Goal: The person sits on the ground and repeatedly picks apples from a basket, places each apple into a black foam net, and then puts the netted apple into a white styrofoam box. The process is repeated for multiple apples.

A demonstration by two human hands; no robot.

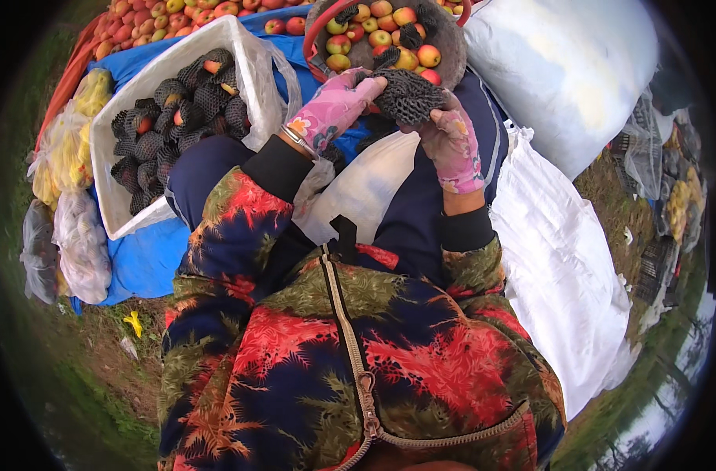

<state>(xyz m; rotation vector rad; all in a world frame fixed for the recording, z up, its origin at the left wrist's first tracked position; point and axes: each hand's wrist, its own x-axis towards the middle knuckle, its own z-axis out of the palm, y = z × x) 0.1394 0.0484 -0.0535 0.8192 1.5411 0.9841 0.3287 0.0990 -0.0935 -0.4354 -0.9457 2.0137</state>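
Between my two hands, in front of the basket, is a black foam net sleeve [409, 97]; whether an apple is inside it I cannot make out. My left hand [338, 108], in a pink flowered glove with bare fingertips, pinches its left end. At its right side my right hand [452, 147], gloved alike, grips it with thumb and fingers. Just beyond, a basket [319, 41] with a red rim holds loose red and yellow apples [380, 23] and several black sleeves. To the left, a white foam box [103, 169] contains apples in black net sleeves [181, 114].
A big heap of apples [142, 23] lies at the far left, by a blue tarp [142, 259]. Filled plastic bags [79, 231] stand along the left edge. A large white sack [566, 71] and a white woven sheet [558, 267] lie on the right.
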